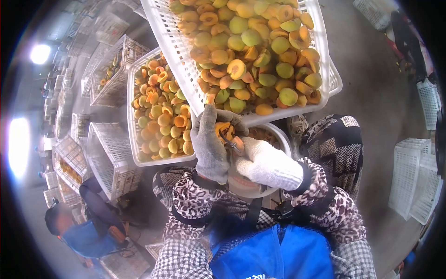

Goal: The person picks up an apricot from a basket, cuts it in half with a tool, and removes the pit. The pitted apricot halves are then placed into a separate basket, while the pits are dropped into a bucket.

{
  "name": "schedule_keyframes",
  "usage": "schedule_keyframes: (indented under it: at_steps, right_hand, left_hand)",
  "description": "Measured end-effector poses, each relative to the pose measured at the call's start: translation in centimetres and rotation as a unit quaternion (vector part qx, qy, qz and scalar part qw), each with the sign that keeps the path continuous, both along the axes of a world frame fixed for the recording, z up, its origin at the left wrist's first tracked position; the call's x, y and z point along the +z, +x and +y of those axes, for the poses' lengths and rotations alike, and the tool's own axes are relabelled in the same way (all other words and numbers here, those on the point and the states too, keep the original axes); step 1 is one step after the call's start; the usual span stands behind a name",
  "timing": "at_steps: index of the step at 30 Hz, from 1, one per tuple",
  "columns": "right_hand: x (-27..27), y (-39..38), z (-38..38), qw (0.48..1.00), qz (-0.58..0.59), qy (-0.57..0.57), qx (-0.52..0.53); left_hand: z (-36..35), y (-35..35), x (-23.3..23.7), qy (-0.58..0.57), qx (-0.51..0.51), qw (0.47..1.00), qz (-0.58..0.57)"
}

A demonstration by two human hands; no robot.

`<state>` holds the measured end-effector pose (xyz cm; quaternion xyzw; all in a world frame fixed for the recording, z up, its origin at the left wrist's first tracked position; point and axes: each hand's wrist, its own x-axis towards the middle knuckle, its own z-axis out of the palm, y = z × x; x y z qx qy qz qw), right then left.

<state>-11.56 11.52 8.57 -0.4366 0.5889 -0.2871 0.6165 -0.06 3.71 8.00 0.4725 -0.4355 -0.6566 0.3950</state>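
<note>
My left hand (211,146), in a grey knit glove, is closed around an orange apricot half (225,128) with its cut side showing. In a white glove, my right hand (267,162) grips a small pitting tool (238,144). The tool's thin, dark curved metal tip is at the fruit's cut face. Both hands are close together above a white bucket (284,135), whose inside is mostly hidden by them. Just beyond the hands stands a white crate (186,74) heaped with green and orange apricots, many of them halved.
A second white crate (134,139) of apricot halves stands to the left. Further left are more plastic crates (104,162) and a seated person in blue (90,239). Stacked crates (411,179) stand on the floor at right. My patterned knee (334,153) is beside the bucket.
</note>
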Motion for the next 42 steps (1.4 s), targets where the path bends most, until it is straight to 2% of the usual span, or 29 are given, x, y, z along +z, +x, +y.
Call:
schedule_keyframes:
  at_steps: [1,3,4,5,6,7,9,10,11,13,17,19,21,23,25,27,28,29,30,31,32,33,34,35,36,38,40,41,42]
  right_hand:
    - [-0.3,-0.3,0.0,1.0,-0.002,0.001,-0.003]
    - [-1.2,-0.9,0.2,0.972,-0.233,-0.014,0.023]
    - [-1.1,-0.2,0.4,0.972,-0.234,-0.013,0.021]
    - [-0.8,1.2,0.5,0.999,-0.028,-0.033,-0.014]
    - [-0.6,2.0,0.6,0.981,0.18,-0.051,-0.048]
    - [-0.8,1.9,0.7,0.981,0.179,-0.05,-0.049]
    - [-1.2,1.3,0.8,0.988,0.1,-0.104,-0.048]
    - [1.2,-0.9,0.1,0.986,-0.163,0.036,-0.018]
    - [0.4,-1.6,0.2,0.955,-0.286,0.074,0.001]
    - [-0.7,-1.9,0.4,0.922,-0.377,0.091,-0.002]
    - [-1.3,-1.3,0.7,0.915,-0.389,0.107,-0.03]
    - [-0.9,-1.6,0.9,0.835,-0.503,0.218,-0.051]
    - [-1.2,-1.2,0.6,0.822,-0.504,0.256,-0.064]
    - [-2.5,-1.3,0.7,0.82,-0.511,0.253,-0.042]
    - [-3.6,-1.4,1.0,0.818,-0.515,0.253,-0.034]
    - [-3.5,-1.7,0.5,0.873,-0.437,0.216,0.011]
    - [-3.0,-1.2,0.6,0.9,-0.401,0.169,-0.012]
    - [-3.1,-1.9,0.1,0.907,-0.365,0.188,0.091]
    - [-2.6,-2.1,0.1,0.931,-0.294,0.178,0.126]
    - [-0.3,-2.1,-0.1,0.947,-0.221,0.165,0.164]
    - [2.5,-1.6,-0.1,0.96,-0.161,0.168,0.159]
    - [-2.2,-2.3,0.9,0.943,-0.18,0.154,0.232]
    - [-2.6,-2.4,1.8,0.943,-0.221,0.184,0.168]
    - [-6.3,-2.0,2.3,0.965,-0.19,0.14,0.113]
    - [-14.0,-2.3,4.6,0.935,0.259,0.024,0.242]
    - [-15.7,-2.6,4.0,0.792,0.505,-0.185,0.29]
    - [-12.5,-3.5,3.8,0.862,0.339,-0.25,0.281]
    - [-10.9,-2.5,3.4,0.883,0.356,-0.17,0.254]
    - [-9.9,-1.6,3.3,0.898,0.368,-0.088,0.225]
  left_hand:
    - [0.0,-0.1,0.1,0.001,-0.003,1.0,-0.002]
    - [0.1,-0.3,0.3,-0.016,0.013,1.0,-0.006]
    - [0.1,-0.4,0.2,-0.014,0.01,1.0,-0.007]
    - [0.0,-0.5,0.0,-0.006,0.006,1.0,-0.001]
    - [0.0,-0.5,-0.2,0.003,0.003,1.0,0.006]
    - [-0.1,-0.5,-0.4,0.004,0.002,1.0,0.005]
    - [-0.2,-0.4,-0.7,0.025,0.0,1.0,-0.001]
    - [-0.1,-0.4,-0.7,0.027,-0.003,1.0,-0.004]
    - [-0.1,-0.4,-0.7,0.03,-0.012,0.999,0.033]
    - [-0.2,-0.3,-0.6,0.031,-0.02,0.997,0.07]
    - [-0.7,0.5,-1.8,0.007,-0.099,0.993,0.069]
    - [-0.9,0.5,-1.8,-0.019,-0.133,0.99,0.049]
    - [-1.1,0.2,-1.2,0.001,-0.17,0.983,0.068]
    - [-0.6,0.0,-0.7,0.069,-0.142,0.983,0.099]
    - [-0.4,0.2,-1.1,0.224,-0.083,0.956,0.172]
    - [-0.7,0.8,-1.4,0.268,-0.075,0.942,0.188]
    - [-0.9,1.1,-1.8,0.366,-0.062,0.891,0.263]
    - [-1.0,1.5,-2.4,0.454,-0.049,0.824,0.335]
    - [-0.6,2.0,-3.7,0.356,-0.03,0.895,0.266]
    - [-0.9,2.5,-2.7,0.411,-0.09,0.839,0.344]
    - [-0.9,3.0,-2.7,0.406,-0.074,0.841,0.349]
    - [-1.1,3.5,-3.0,0.4,-0.057,0.844,0.353]
    - [-1.6,4.3,-3.2,0.395,-0.051,0.859,0.321]
    - [-1.8,4.6,-2.5,0.36,0.006,0.912,0.197]
    - [-1.7,5.8,-3.5,0.289,-0.003,0.945,0.156]
    - [-2.8,8.0,-6.0,0.205,-0.013,0.972,0.112]
    - [-3.1,9.6,-7.6,0.107,0.182,0.977,-0.023]
    - [-3.2,10.2,-7.0,0.018,0.244,0.958,-0.151]
    - [-4.2,12.9,-9.6,-0.128,0.242,0.91,-0.31]
